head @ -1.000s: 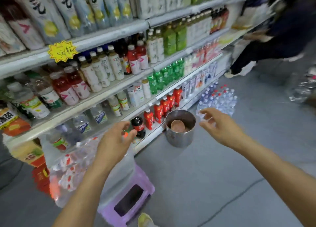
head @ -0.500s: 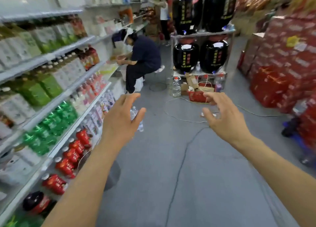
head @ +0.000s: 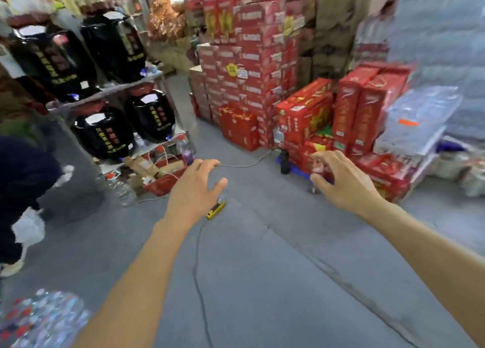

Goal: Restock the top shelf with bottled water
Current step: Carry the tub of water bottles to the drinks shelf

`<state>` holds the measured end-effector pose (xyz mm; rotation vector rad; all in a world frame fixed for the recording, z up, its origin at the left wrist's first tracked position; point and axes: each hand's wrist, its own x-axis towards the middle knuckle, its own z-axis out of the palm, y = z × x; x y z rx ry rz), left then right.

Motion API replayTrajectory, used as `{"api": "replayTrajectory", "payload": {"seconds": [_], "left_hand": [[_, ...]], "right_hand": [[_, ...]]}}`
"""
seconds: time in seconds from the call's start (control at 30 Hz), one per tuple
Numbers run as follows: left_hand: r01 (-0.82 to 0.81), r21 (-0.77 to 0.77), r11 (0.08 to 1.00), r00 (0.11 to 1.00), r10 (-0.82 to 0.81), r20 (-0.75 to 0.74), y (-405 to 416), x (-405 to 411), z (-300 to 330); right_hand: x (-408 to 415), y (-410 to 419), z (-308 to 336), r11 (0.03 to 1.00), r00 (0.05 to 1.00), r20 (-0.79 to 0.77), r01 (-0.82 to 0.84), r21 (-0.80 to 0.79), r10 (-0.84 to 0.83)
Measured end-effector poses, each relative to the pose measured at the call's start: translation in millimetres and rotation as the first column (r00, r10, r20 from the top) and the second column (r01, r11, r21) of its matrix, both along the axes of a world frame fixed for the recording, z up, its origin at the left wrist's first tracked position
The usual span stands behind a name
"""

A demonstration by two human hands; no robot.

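2 bare hands reach forward over the grey floor [head: 262, 282] in the head view, and neither has hold of anything. The left hand [head: 195, 190] is spread with loosely bent fingers, thumb out to its right; the right hand [head: 346, 182] is likewise open, fingers gently curved downward.

The task's thing, a shrink-wrapped pack of bottled water [head: 39, 318], sits low behind and to the left of the left hand, beside that forearm, blurred at the corner of the view. No top shelf for water shows here. Ahead of the right hand stand stacks of red cartons [head: 246, 67]; ahead and left of the left hand is a rack of black jars [head: 105, 132]. A small yellow object [head: 215, 210] on a cable [head: 199, 282] lies on the floor just below the left hand. Another person's dark clothing [head: 23, 174] fills the far left.

Judged from this, the step is fetching more water, and the gaze is off the stock. To do it well, turn back toward the pack, step clear of the cable, and take bottles with both hands round their bodies before lifting.
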<state>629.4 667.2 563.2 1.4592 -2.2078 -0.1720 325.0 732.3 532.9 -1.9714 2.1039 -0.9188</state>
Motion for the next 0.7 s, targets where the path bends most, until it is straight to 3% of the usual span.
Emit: {"api": "replayTrajectory", "payload": {"seconds": [0.27, 0.43, 0.7], "left_hand": [[0.384, 0.113, 0.917, 0.923, -0.383, -0.027, -84, -219, -44], [0.400, 0.189, 0.897, 0.914, -0.405, -0.012, -114, -389, -69], [0.384, 0.312, 0.869, 0.902, -0.425, 0.073, -163, -590, -79]], "right_hand": [[-178, 28, -33, 0.904, 0.911, 0.027, 0.406, 0.133, -0.413], [-323, 32, -36, 0.815, 0.840, -0.043, 0.536, 0.221, -0.541], [-511, -17, -39, 0.775, 0.836, -0.096, 0.539, 0.328, -0.541]]}}
